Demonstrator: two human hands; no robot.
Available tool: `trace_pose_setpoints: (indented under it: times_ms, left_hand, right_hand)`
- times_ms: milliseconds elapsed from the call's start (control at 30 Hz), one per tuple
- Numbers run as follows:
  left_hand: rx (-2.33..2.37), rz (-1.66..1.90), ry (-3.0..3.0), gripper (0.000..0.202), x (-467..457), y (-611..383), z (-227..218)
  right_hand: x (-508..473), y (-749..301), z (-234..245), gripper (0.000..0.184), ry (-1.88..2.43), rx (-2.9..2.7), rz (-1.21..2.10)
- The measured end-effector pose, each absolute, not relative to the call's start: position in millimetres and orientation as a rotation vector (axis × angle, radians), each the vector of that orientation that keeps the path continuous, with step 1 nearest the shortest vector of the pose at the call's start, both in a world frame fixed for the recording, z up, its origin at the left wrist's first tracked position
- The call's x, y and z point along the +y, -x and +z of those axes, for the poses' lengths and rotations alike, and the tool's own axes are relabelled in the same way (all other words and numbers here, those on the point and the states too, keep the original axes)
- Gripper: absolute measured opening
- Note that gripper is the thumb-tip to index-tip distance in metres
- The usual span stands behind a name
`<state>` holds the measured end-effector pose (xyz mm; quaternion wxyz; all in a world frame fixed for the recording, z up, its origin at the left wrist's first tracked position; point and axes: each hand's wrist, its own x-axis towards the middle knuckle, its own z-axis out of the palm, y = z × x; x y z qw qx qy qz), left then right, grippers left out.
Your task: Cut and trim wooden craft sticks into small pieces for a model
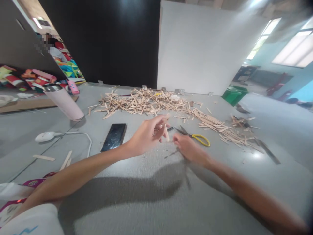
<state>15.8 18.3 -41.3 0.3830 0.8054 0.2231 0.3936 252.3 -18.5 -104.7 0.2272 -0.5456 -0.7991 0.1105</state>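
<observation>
My left hand (153,132) is raised over the middle of the table, its fingers pinched round a short wooden craft stick (166,133). Close by on the right, my right hand (187,146) is low over the tabletop with its fingers curled in. Motion blurs it, and whatever it may hold is too small to make out. Just beyond the right hand lie scissors (201,139) with yellow handles and dark blades. A thin dark metal tool (170,128) shows between the two hands, partly hidden.
Loose craft sticks (146,102) form a heap along the back, and more sticks (220,127) trail to the right. A phone (113,137), a pink bottle (64,102) and a white cabled device (46,136) are on the left. Black and white panels (195,49) stand behind.
</observation>
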Motion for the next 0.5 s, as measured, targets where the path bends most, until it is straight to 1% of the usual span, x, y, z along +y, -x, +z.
trace_pose_setpoints:
  times_ms: [100, 167, 200, 267, 333, 400, 500]
  left_hand:
    - [0.578, 0.972, -1.967, 0.03, 16, -16, -38]
    - [0.596, 0.908, -1.896, 0.031, 13, -17, -35]
    - [0.597, 0.868, -1.866, 0.032, 10, -18, -34]
    - [0.575, 0.804, -1.837, 0.033, 5, -20, -33]
    - [0.533, 0.778, -1.857, 0.031, 0, -21, -34]
    - [0.49, 0.773, -1.907, 0.025, -4, -21, -35]
    - [0.471, 0.764, -2.029, 0.016, -6, -18, -37]
  right_hand:
    - [-14, -262, -75, 0.013, 1.492, -1.943, 0.371]
    - [-20, -266, -53, 0.019, 1.428, -1.847, 0.477]
    - [-25, -266, -43, 0.023, 1.38, -1.791, 0.562]
    - [-39, -263, -27, 0.024, 1.198, -1.531, 0.924]
    - [-54, -257, -18, 0.023, 1.056, -1.347, 1.191]
    - [-67, -250, -14, 0.021, 0.986, -1.27, 1.347]
    - [-79, -240, -12, 0.022, 0.959, -1.264, 1.461]
